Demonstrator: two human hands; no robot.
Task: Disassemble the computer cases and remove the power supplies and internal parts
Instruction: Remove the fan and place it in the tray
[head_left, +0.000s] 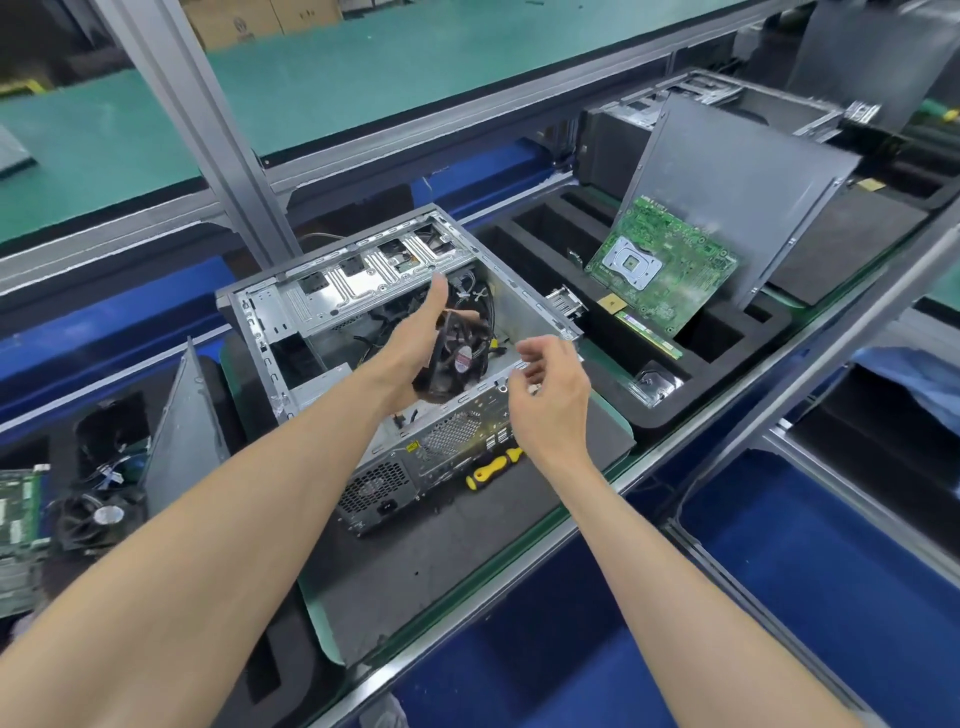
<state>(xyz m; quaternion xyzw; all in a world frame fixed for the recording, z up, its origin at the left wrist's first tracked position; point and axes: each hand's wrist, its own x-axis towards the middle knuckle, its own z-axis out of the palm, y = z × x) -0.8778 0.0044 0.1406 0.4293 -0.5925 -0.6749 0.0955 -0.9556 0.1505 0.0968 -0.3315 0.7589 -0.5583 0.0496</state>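
Note:
An open grey computer case (291, 306) lies on its side on a dark foam mat, rear panel toward me. My left hand (415, 348) holds a black cooling fan (460, 358) above the case opening, thumb raised. Black cables trail from the fan into the case. My right hand (550, 395) hovers over the case's rear edge with fingers loosely curled, holding nothing. The power supply (376, 491) sits in the case's lower rear corner, its vent grille and socket facing me.
A yellow-and-black screwdriver (493, 465) lies on the mat by the case. A black foam tray (649, 415) to the right holds a green motherboard (665, 270) and a leaning side panel (743, 192). At left sit another fan (98, 519) and a board (18, 514).

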